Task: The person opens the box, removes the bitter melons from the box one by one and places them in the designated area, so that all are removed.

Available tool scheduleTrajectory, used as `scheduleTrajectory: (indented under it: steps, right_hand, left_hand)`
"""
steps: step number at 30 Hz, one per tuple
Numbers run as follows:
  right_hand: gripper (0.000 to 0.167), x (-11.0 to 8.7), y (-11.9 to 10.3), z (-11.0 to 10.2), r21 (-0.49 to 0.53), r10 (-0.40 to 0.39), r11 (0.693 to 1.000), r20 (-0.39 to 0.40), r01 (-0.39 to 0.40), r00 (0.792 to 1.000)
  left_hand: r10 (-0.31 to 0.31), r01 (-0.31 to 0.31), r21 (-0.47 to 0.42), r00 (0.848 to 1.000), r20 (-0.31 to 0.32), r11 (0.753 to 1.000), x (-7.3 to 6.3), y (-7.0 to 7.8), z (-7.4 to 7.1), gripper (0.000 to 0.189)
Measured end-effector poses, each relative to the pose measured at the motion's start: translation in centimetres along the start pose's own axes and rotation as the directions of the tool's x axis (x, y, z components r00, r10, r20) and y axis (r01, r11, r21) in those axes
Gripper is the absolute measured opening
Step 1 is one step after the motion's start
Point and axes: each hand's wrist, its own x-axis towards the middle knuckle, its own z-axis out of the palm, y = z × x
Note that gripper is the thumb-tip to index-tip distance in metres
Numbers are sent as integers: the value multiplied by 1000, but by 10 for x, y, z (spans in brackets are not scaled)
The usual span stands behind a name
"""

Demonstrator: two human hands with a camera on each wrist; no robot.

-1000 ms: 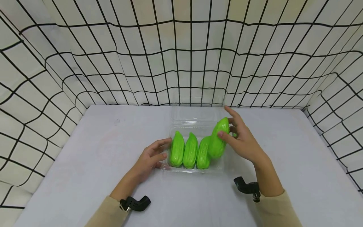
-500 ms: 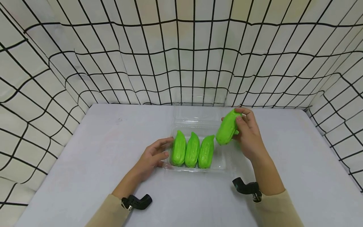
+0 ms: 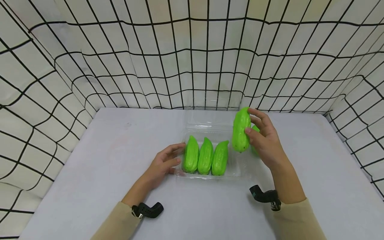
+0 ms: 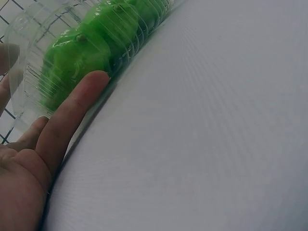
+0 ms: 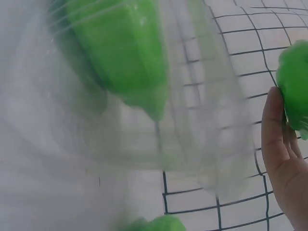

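Note:
My right hand pinches a glossy bright green bitter melon between thumb and fingers, above the right end of a clear plastic clamshell box. Three similar melons stand side by side in the box: the left one, the middle one and the right one. Against the box's left wall rests my left hand, its fingers extended; in the left wrist view a fingertip touches the plastic. Another green melon shows behind the right hand, mostly hidden.
The box's transparent lid is folded back behind it. Black wire grid panels enclose the back and sides of the white table. Each wrist carries a black camera mount, one on the left and one on the right.
My right hand has lifted the bitter melon away from the row and turned it more upright, over the box's right end. The left hand stays by the box's left wall.

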Motion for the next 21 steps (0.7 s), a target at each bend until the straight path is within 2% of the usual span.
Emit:
scheduleTrajectory:
  steps: [4,7,10,15,21]
  right_hand:
    - [49,-2,-8,-9,-95,27,995,-57,-33,998]
    - [49,-7,-15,-19,-114,25,993,-84,-35,996]
    - [50,-11,-17,-28,-136,20,990,-75,-30,997]
    - [51,-15,-13,-42,-263,10,965,-47,-22,999]
    - [51,-14,-9,-52,-234,-32,972,-80,12,996]
  left_hand:
    - [-14,14,12,1000,-13,1000,1,-1,0,52]
    - [-8,8,-7,1000,-7,1000,2,-2,1,52]
    - [-6,7,-32,1000,3,999,2,-2,0,52]
    - [-12,12,-17,1000,-1,1000,0,-3,0,53]
    - [-3,3,-3,1000,-3,1000,-2,-1,-2,52]
